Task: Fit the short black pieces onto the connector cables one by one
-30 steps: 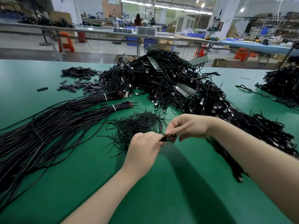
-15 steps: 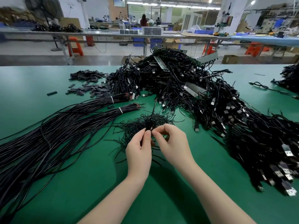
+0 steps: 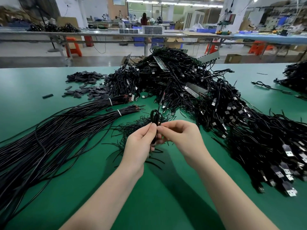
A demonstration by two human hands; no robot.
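My left hand (image 3: 141, 143) and my right hand (image 3: 181, 138) meet above the green table (image 3: 157, 188), fingertips together. Between them they pinch a thin black cable (image 3: 155, 116) that loops upward above the fingers and runs away toward the big heap. Whether a short black piece sits on it is hidden by the fingers. Under the hands lies a loose tuft of thin black wire ends (image 3: 132, 128). Short black pieces (image 3: 89, 92) lie scattered at the back left. Two tied bundles of long black cables (image 3: 49, 130) fan out on the left.
A tall heap of black connector cables with USB plugs (image 3: 216, 105) fills the middle and right, reaching the right edge. Another cable pile (image 3: 294, 77) sits far right. One stray black piece (image 3: 47, 96) lies at the left. Workbenches and orange stools stand behind.
My hands moved from the right to the table's middle and came together. The cable now stands up in a loop above my fingertips.
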